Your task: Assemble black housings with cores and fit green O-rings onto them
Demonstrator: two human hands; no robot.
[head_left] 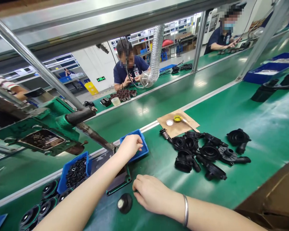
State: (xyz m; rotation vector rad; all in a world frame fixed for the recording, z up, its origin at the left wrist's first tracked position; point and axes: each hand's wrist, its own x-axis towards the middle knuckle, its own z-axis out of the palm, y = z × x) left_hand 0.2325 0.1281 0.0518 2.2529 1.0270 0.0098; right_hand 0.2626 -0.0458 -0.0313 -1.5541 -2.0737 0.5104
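My left hand (130, 147) is over a small blue tray (144, 146), its fingers bent in and closed. Whatever those fingers may hold is hidden. Lower down, my right hand (151, 194) rests close to the green tabletop with curled fingers, and their inner side is turned out of sight. Just left of it, apart from the fingertips, stands a round black part (125, 203) with a pale tip. Beyond my left forearm, a blue bin (62, 179) contains many small black rings (76, 171).
A green press (55, 125) stands at left above a dark metal base (120, 181). Black pump-like housings (208, 153) lie in a heap at right. Behind them, cardboard (165, 123) carries a yellow dish (177, 119). Black discs (30, 216) sit front left. Co-workers (131, 65) sit opposite.
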